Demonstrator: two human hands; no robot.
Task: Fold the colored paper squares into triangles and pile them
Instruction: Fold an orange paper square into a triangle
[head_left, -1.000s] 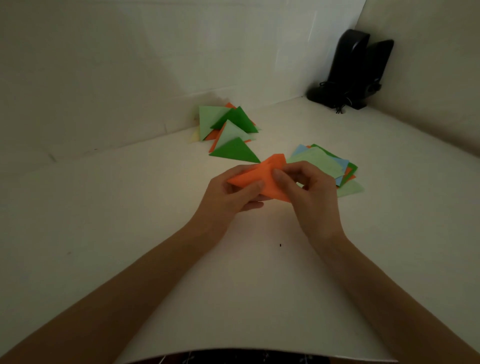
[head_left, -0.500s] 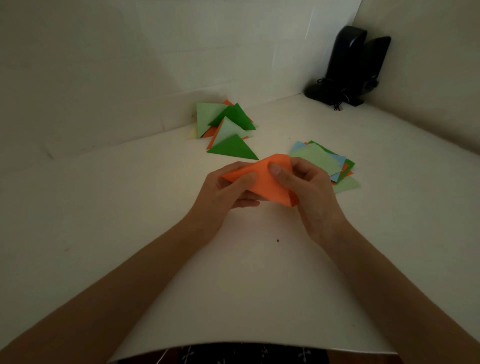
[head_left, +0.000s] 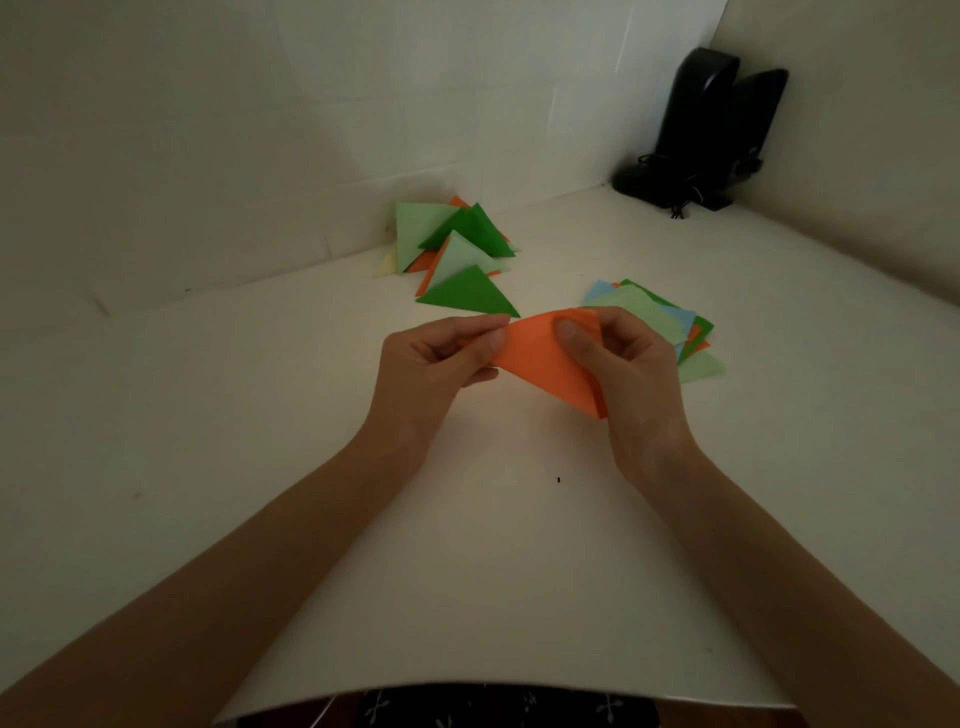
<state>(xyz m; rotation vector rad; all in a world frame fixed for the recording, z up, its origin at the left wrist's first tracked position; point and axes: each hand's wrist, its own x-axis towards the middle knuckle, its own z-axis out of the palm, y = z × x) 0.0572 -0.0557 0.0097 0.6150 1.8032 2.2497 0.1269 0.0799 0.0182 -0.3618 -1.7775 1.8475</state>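
Both hands hold the orange paper (head_left: 540, 358), folded into a triangle, above the white table (head_left: 467, 571). The left hand (head_left: 431, 364) pinches its left corner; the right hand (head_left: 623, 364) pinches its upper right edge, thumb on top. The pile of folded triangles (head_left: 457, 254) lies behind, near the wall. The stack of unfolded squares (head_left: 654, 317) lies just behind the right hand.
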